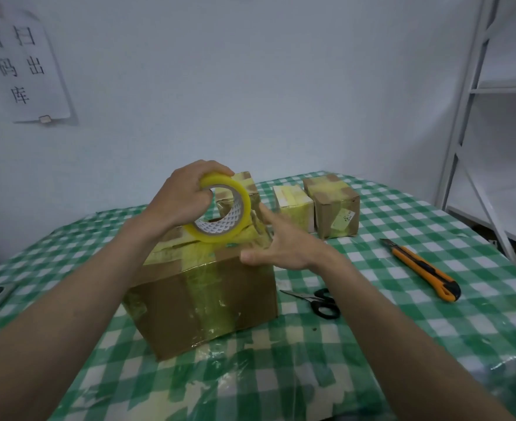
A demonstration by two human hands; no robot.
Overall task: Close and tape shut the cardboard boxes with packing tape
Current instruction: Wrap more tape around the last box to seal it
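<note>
The head camera looks down on a table under a green-and-white checked cloth (372, 344). Four cardboard boxes stand on it. The large box (202, 299) sits nearest, at the centre, its top flaps down and crossed with yellowish tape, with more tape down its front face. Behind it, partly hidden by the roll and the hands, is a second box (244, 185) with tape on its top. To the right of that stand two more, just beside each other: a small pale box (293, 208) wrapped in yellowish tape and a brown box (337, 208) with a taped top and a yellow-green label on its front.

There is one roll of packing tape (223, 208), yellow-tinted with a white printed core. It is held upright on edge, its lower rim touching the top of the large box. The left hand (180, 202) grips the roll from the top, fingers curled over the outer rim and the thumb hooked into the core. The right hand (281, 244) lies at the right edge of the large box's top, fingers straight and slightly spread, pointing toward the roll, the thumb resting along the box's upper front edge.

One pair of black-handled scissors (320, 302) lies on the cloth just right of the large box. One orange utility knife (424, 270) lies farther right. One paper sign (22, 65) hangs on the wall at left, and one white shelving frame (475, 117) stands at right.
</note>
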